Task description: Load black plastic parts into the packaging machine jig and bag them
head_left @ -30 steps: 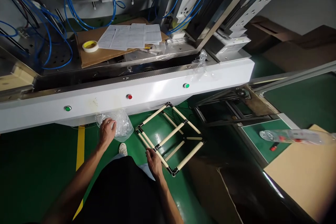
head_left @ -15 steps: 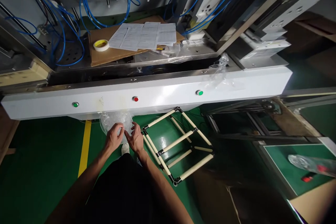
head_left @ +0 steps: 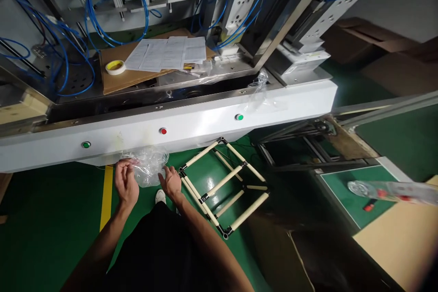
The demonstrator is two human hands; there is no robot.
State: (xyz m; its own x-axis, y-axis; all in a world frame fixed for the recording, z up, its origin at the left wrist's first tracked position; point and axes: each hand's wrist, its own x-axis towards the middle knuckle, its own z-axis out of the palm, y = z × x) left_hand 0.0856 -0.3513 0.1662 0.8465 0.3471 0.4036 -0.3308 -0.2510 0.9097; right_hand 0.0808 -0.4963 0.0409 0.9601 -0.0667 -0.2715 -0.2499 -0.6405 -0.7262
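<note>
A crumpled clear plastic bag (head_left: pixel 149 167) hangs between my two hands, just below the front edge of the white machine panel (head_left: pixel 201 128). My left hand (head_left: pixel 126 185) has its fingers curled around the left edge of the bag. At the lower right edge of the bag, my right hand (head_left: pixel 171 184) is closed with thumb and fingers near each other; its grip is partly hidden. Right beside that hand stands a frame of cream tubes with black joints (head_left: pixel 224 182) on the green floor.
Two green buttons and a red button (head_left: pixel 163 131) sit on the panel. Behind it lie papers (head_left: pixel 167 53) and a tape roll (head_left: pixel 115 67) on cardboard (head_left: pixel 109 84), below blue hoses (head_left: pixel 89 13). A green-topped table (head_left: pixel 345 194) with a wrapped item (head_left: pixel 393 190) is at right.
My hands have moved apart, the left one going left, and the bag is spread wider between them. The view has shifted to the right.
</note>
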